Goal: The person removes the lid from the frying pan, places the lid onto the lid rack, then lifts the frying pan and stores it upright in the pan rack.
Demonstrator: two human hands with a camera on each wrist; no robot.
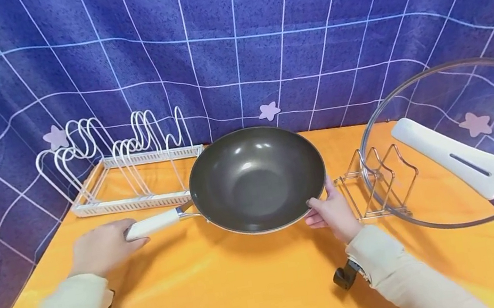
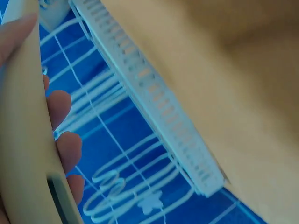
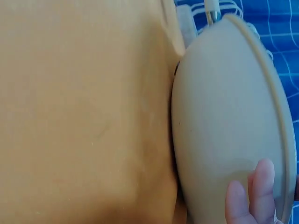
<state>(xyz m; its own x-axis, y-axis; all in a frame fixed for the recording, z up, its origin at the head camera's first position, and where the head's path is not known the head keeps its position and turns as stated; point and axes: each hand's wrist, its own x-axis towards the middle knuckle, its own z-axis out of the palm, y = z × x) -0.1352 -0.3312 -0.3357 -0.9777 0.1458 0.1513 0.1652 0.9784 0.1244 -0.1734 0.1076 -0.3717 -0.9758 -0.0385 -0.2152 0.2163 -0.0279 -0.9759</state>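
Note:
A wok [image 1: 256,179] with a dark inside and a cream outer wall [image 3: 219,107] stands in the middle, its base low against the orange tabletop. My left hand [image 1: 104,246] grips its white handle [image 1: 153,224]; in the left wrist view the fingers [image 2: 69,150] curl round the handle [image 2: 23,116]. At the wok's right front rim my right hand [image 1: 334,215] pinches the edge, thumb over the inside. Its other fingers [image 3: 262,186] lie against the outer wall in the right wrist view.
Behind the left hand stands a white wire rack [image 1: 133,203]. To the right, a small metal wire rack [image 1: 382,210] partly shows through a large glass lid [image 1: 459,206] with a white upright handle [image 1: 461,158]. A blue grid curtain [image 1: 230,49] hangs at the back of the orange table [image 1: 231,302].

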